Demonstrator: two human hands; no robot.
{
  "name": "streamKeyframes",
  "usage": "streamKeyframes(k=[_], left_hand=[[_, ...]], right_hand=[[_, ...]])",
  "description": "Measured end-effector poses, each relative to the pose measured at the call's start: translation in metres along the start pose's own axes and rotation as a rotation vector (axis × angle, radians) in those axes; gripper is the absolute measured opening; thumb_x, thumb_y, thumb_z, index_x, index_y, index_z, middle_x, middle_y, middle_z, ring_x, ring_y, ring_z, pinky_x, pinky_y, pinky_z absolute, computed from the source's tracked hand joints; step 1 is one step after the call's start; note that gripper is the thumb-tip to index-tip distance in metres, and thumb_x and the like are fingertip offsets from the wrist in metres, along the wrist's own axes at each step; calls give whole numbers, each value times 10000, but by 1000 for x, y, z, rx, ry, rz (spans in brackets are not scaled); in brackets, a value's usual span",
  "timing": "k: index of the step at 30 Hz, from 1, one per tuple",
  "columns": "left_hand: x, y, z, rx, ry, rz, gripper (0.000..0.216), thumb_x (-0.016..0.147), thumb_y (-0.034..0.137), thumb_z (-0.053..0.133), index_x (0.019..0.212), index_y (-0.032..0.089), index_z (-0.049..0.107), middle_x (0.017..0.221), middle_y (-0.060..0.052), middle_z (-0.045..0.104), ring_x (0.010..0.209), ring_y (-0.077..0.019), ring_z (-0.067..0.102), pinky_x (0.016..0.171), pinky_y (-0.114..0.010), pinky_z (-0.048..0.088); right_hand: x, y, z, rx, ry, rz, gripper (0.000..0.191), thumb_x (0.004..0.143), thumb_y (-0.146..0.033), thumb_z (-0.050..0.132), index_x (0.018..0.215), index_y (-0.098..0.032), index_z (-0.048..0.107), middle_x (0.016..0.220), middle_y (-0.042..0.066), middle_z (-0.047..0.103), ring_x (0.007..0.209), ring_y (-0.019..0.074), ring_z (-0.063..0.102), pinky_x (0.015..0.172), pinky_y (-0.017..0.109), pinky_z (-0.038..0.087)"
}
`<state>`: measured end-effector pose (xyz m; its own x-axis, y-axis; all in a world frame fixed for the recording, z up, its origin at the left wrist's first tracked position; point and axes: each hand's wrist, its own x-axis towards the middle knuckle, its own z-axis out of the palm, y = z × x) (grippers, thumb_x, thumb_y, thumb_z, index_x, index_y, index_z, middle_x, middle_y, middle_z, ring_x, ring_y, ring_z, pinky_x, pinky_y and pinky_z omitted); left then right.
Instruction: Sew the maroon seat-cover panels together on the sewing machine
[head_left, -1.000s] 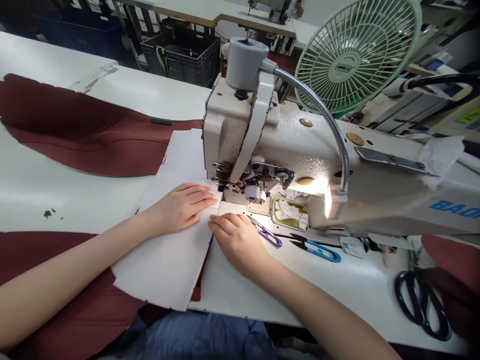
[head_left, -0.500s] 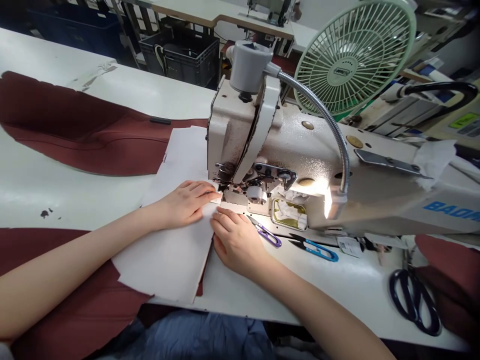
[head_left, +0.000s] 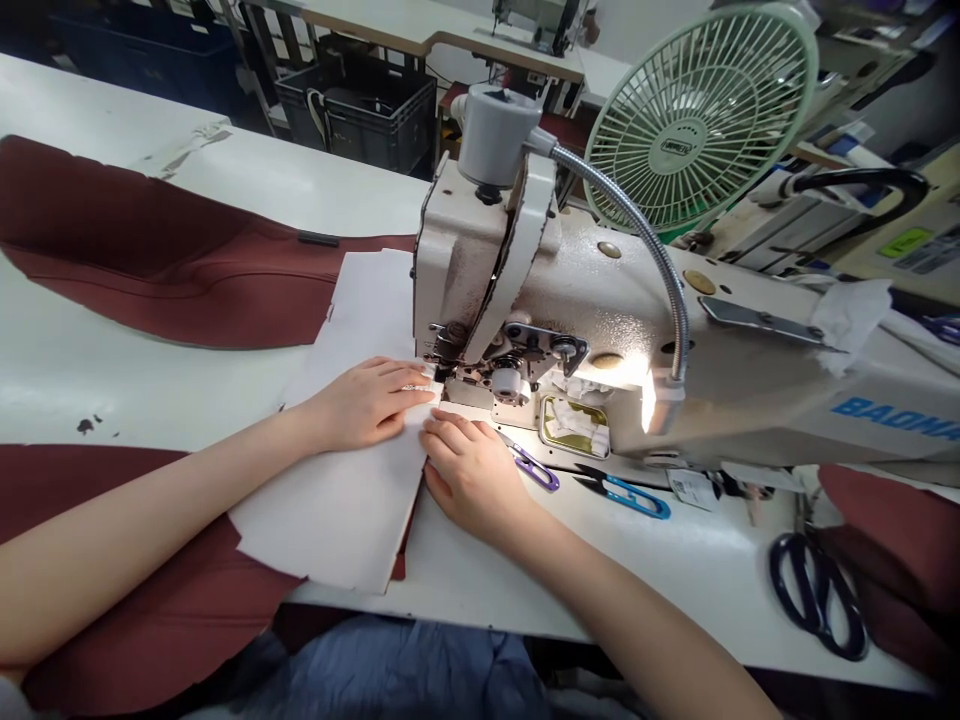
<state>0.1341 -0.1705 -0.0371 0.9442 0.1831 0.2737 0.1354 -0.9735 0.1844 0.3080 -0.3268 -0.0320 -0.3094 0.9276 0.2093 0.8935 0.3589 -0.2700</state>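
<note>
A white-backed fabric panel (head_left: 330, 525), with dark red material showing along its right edge, lies under the head of a sewing machine (head_left: 491, 290). My left hand (head_left: 367, 405) rests flat on the panel, fingers stretched toward the needle area and slightly apart. Just right of it, my right hand (head_left: 472, 470) has its bent fingers closed on the panel's right edge, close in front of the presser foot (head_left: 441, 372). The needle itself cannot be made out. Dark red material (head_left: 187, 620) spreads beneath the white panel and under my left forearm.
Purple thread snips (head_left: 536, 468) and blue thread snips (head_left: 626, 493) lie right of my right hand. A small tray (head_left: 576, 450) holds white scraps. Dark-handled scissors (head_left: 817, 595) lie at far right. A green fan (head_left: 697, 130) stands behind the machine. Another dark red piece (head_left: 247, 290) extends left.
The view has shifted slightly. Both hands stay in nearly the same places on the panel; the left fingers look a little more spread near the presser foot.
</note>
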Motion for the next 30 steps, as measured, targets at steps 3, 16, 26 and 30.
streamKeyframes(k=[3,16,26,30], left_hand=[[1,-1,0,21,0,12,375,922,145,428,1247,212,604,1283,-65,623,1254,-238,522,1019,-403,440],[4,-4,1,38,-14,-8,370,922,145,432,1246,221,595,1268,-66,625,1225,-228,540,996,-381,444],[26,-23,-3,129,20,-15,222,882,112,482,999,186,656,1043,-73,696,1063,-231,621,1008,-404,418],[0,18,-33,75,-90,-94,298,920,205,495,1185,238,626,1375,-56,574,1347,-284,448,1129,-471,307]], right_hand=[[1,0,0,-8,3,0,232,915,-198,496,1117,-180,609,1191,118,663,1231,258,536,874,394,454],[2,1,1,-4,14,13,254,919,-184,492,1153,-153,587,1237,123,640,1282,268,500,901,400,443],[0,3,-3,73,56,170,171,869,-169,542,1037,-158,570,1085,119,623,1029,255,561,845,374,438],[-14,-14,-12,114,24,-58,367,833,-295,625,1157,-138,554,1161,124,591,1061,263,499,893,403,412]])
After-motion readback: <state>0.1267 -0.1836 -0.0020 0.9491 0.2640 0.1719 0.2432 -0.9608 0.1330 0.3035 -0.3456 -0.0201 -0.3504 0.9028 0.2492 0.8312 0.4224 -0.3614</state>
